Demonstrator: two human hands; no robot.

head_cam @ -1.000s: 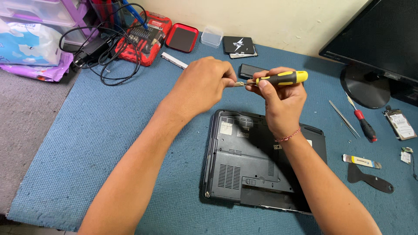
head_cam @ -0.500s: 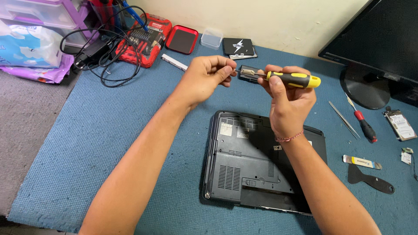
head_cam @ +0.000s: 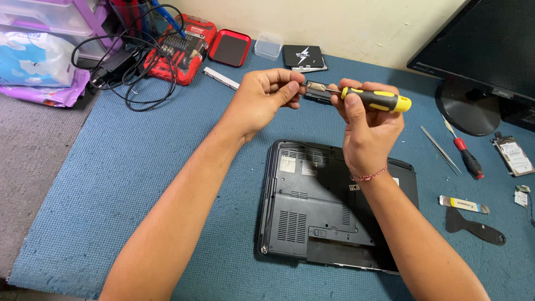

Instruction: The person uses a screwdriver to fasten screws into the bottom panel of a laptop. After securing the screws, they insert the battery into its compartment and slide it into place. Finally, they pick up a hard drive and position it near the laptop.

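The fingers (head_cam: pixel 285 89) of the left hand (head_cam: pixel 262 103) are pinched shut on a small metal part (head_cam: pixel 315 87). It sits at the tip of the screwdriver (head_cam: pixel 373 99), near the top middle of the frame. The right hand (head_cam: pixel 365 131) is curled tight around the screwdriver's black and yellow handle. The handle points to the right. A red string (head_cam: pixel 369 175) goes around the right wrist.

Both hands are held up in the air, above the desk (head_cam: pixel 139 184), which has a blue mat on it. Below the hands, in the lower middle, a black laptop (head_cam: pixel 317 206) lies upside down.

On the right side lie thin tweezers (head_cam: pixel 440 149), a small red screwdriver (head_cam: pixel 465 155) and a black pry tool (head_cam: pixel 473 228). A dark screen (head_cam: pixel 485 50) stands in the upper right. In the upper left are a red tool case (head_cam: pixel 184 47), a red tray (head_cam: pixel 229 48) and tangled black cables (head_cam: pixel 128 67).
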